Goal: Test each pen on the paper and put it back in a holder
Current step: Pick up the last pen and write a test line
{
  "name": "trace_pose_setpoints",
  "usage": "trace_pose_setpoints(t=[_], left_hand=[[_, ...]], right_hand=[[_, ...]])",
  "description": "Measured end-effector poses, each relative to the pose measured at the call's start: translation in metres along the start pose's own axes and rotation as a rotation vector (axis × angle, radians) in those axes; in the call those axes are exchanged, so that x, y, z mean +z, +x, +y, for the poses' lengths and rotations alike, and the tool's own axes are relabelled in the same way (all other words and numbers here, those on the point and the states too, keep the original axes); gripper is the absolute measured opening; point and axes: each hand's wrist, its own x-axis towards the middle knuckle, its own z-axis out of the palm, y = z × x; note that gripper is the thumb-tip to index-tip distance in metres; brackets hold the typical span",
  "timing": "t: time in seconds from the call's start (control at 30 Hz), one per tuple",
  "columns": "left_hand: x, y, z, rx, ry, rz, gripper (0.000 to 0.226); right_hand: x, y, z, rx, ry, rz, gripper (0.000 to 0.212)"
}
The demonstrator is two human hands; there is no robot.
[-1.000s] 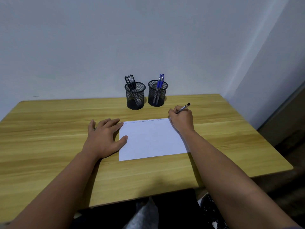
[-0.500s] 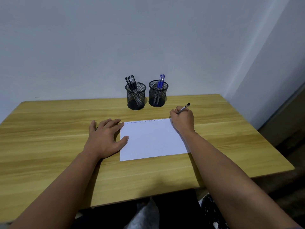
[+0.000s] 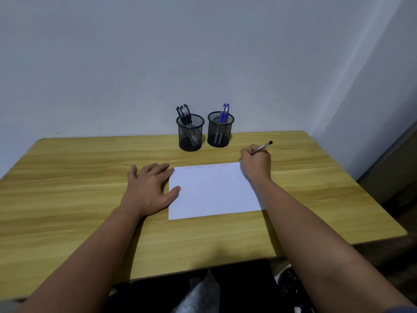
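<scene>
A white sheet of paper (image 3: 214, 190) lies on the wooden table (image 3: 67, 199), with several small scribbles along its far edge. My right hand (image 3: 256, 163) grips a black-capped pen (image 3: 264, 146) at the sheet's far right corner; the tip is hidden by my fingers. My left hand (image 3: 149, 188) lies flat on the table, its thumb and fingertips pressing the paper's left edge. Behind the paper stand two black mesh holders: the left holder (image 3: 190, 134) has black pens (image 3: 184, 114), the right holder (image 3: 220, 131) has two blue pens (image 3: 224, 111).
The table stands against a pale wall, with a side wall at the right. The table's right edge (image 3: 361, 188) drops to a dark floor. My lap shows below the near edge.
My right hand with the pen has shifted slightly to the right, toward the sheet's far right corner. The left hand and the paper stay where they were.
</scene>
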Motion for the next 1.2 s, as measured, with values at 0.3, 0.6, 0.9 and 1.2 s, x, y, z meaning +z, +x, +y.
trace_pose_setpoints(t=[0.3, 0.6, 0.9, 1.2], left_hand=[[-0.022, -0.020, -0.033, -0.172, -0.021, 0.178, 0.056], [-0.030, -0.026, -0.048, -0.269, -0.011, 0.167, 0.021], [-0.046, -0.033, -0.025, -0.233, -0.338, 0.226, 0.016], [-0.062, -0.026, 0.002, -0.137, -0.525, 0.249, 0.015]], right_hand=[[0.001, -0.029, -0.035, -0.167, 0.198, -0.118, 0.042], [0.041, -0.076, -0.065, 0.077, 0.338, -0.315, 0.009], [0.041, -0.104, -0.069, 0.090, 0.369, -0.534, 0.008], [0.036, -0.104, -0.080, 0.058, 0.415, -0.603, 0.017]])
